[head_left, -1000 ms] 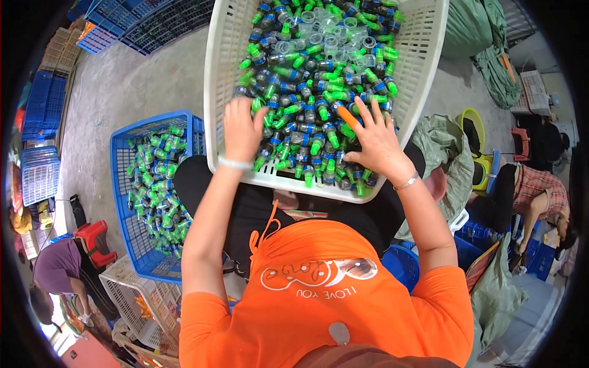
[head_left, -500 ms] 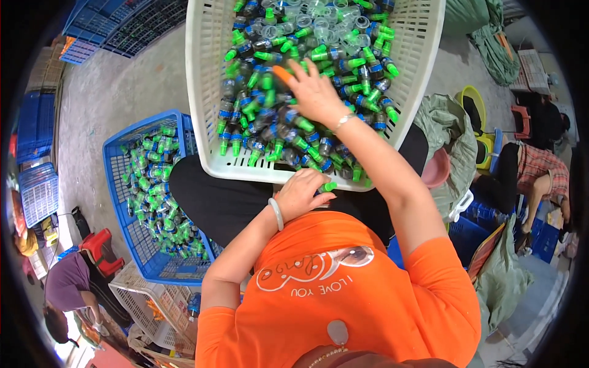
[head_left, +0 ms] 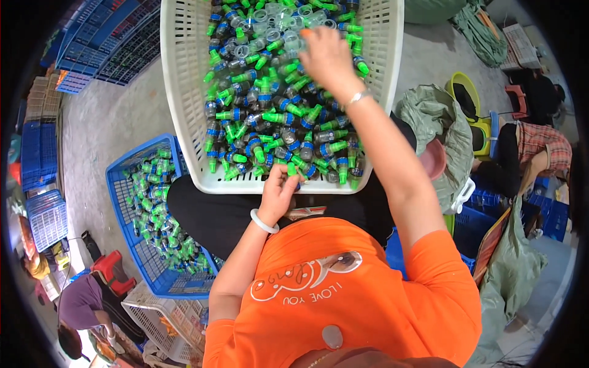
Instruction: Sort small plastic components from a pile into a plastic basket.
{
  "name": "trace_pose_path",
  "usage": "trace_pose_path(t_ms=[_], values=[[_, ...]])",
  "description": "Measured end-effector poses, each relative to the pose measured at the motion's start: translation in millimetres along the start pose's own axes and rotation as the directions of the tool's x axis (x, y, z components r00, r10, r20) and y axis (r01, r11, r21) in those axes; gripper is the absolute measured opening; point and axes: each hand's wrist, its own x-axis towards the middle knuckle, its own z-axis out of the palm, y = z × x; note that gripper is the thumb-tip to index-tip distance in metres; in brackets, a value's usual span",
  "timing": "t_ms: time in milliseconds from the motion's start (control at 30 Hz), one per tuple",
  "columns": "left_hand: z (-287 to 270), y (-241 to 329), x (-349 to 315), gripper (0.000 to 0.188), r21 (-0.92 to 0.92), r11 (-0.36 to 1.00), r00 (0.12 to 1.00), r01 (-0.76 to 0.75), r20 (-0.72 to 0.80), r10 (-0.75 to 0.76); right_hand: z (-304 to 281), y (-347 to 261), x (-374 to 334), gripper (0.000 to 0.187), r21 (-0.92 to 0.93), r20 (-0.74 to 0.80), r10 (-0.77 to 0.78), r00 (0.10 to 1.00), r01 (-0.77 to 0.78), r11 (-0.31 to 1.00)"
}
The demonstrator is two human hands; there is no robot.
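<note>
A white plastic basket (head_left: 176,80) rests at my lap, heaped with small dark see-through bottles (head_left: 279,135) that have blue bands and green tops. Among them, toward its far end, lies a pile of clear plastic caps (head_left: 273,35). My left hand (head_left: 277,195) is at the near rim, its fingers closed around one small green-topped bottle (head_left: 291,168). Over the right edge of the clear caps reaches my right hand (head_left: 329,59), an orange cover on one finger. Its fingertips point down into the pile, and whether they grip anything is hidden.
At my left stands a blue basket (head_left: 115,202) holding more green-topped bottles. Blue crates (head_left: 101,46) are stacked at far left. To the right are a green sack (head_left: 432,116), a pink basin (head_left: 433,161) and a white jug (head_left: 463,195). Other people sit or bend at both sides.
My right hand has moved from the bottles farther out to the clear caps. My left hand has lifted slightly to the rim, holding a small bottle upright. The view has shifted a little.
</note>
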Motion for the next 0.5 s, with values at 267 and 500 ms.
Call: trace_pose_path(t_ms=[267,500], values=[[-27,34,-10,0.022,-0.358,0.924,0.968,0.133,-0.153,-0.199,22,30,-8,0.039,-0.180,0.192,-0.028,0.981,0.064,0.982],[-24,48,-3,0.022,-0.252,0.968,0.988,0.022,-0.144,-0.060,-44,-45,-63,0.025,0.932,0.339,0.053,0.939,-0.343,0.116]])
